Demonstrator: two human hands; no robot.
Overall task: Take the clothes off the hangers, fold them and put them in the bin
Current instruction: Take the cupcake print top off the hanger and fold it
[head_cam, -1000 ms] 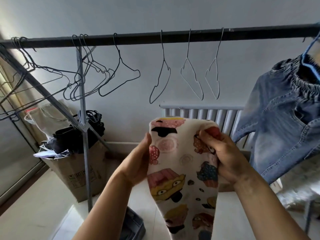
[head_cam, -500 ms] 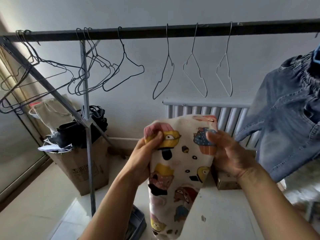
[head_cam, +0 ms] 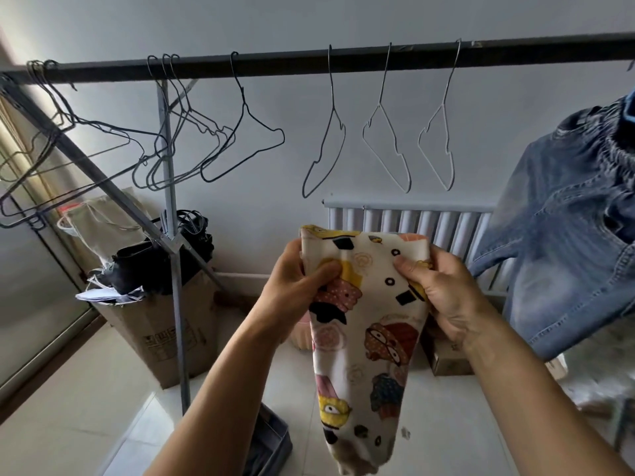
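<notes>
Left hand (head_cam: 302,280) and right hand (head_cam: 443,290) each grip an upper corner of the cream fleece garment printed with cartoon cupcakes (head_cam: 371,324). Thumbs press on its front and fingers curl behind, so both hands are closed on the cloth. It hangs in the air below the middle of the long black metal rail (head_cam: 275,65), off any hanger.

Over the last second the print along the top edge has changed, and the left thumb has come round from the side onto the front. The cloth has evidently been worked up and doubled over, and its top is now a folded edge stretched between the hands. Below them the garment narrows to a loose tail.

That suggests the folding is under way but not finished. The tail probably needs bringing up once more before the bundle is compact.

The dark grey plastic bin (head_cam: 275,438) sits on the floor below the rail, half hidden by the left forearm, so it is an easy drop. Bare wire hangers (head_cam: 379,105) line the rail. At the rail's right end a faded blue denim garment (head_cam: 556,269) hangs, likely the next piece.
</notes>
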